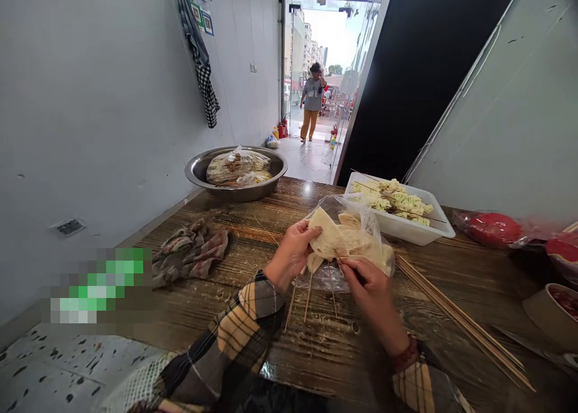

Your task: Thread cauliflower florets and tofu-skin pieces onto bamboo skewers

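Note:
My left hand [295, 244] pinches a thin, pale, flat food slice [326, 233] between thumb and fingers. A thin wooden skewer [338, 255] is in the fingertips of my right hand [368, 283], its end at the slice's lower edge; whether it has gone in I cannot tell. Under and behind my hands, more pale slices [356, 238] lie on and in a clear plastic bag [374, 220]. Several skewers [308, 298] stick out toward me from the slices there. To the right lies a bundle of loose skewers [460, 316] on the wooden table [244, 316].
A metal basin [192, 171] with bagged food stands at the back left, near a crumpled rag [192, 250]. At the back right, a white tray [424, 235] holds skewered cauliflower. Red bagged items [494, 227] and a tub [548, 316] are far right. A person [312, 100] is at the doorway.

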A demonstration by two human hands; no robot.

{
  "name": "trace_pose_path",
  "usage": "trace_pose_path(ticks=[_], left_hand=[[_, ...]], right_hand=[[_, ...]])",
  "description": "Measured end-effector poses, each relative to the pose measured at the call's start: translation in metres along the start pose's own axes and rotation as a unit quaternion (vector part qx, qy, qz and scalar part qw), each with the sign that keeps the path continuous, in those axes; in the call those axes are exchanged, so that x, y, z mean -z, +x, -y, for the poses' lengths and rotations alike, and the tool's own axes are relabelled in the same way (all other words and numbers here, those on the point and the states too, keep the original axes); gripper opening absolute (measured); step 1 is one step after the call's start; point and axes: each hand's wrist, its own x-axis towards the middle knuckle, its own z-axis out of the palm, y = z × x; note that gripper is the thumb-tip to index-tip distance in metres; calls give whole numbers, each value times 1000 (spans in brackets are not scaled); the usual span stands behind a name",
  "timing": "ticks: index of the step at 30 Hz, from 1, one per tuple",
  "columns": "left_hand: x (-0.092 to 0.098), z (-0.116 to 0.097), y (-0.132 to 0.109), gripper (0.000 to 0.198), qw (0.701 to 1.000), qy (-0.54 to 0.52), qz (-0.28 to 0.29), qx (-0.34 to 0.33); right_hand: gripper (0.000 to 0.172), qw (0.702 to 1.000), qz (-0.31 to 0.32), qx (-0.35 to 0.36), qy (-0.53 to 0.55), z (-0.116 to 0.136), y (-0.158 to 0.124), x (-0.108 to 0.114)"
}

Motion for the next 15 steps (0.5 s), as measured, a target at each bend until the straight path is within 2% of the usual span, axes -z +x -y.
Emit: trace_pose_path(ticks=[7,13,15], left_hand=[[3,6,3,34,999,-10,12,29],[0,16,1,36,998,-7,55,29],[0,17,1,36,999,-1,49,18]], right_hand=[[15,1000,-4,2,-2,-2,-1,-2],[18,999,-6,-31,5,-3,-1,-2],[19,999,-8,-50,8,-3,0,-2]])
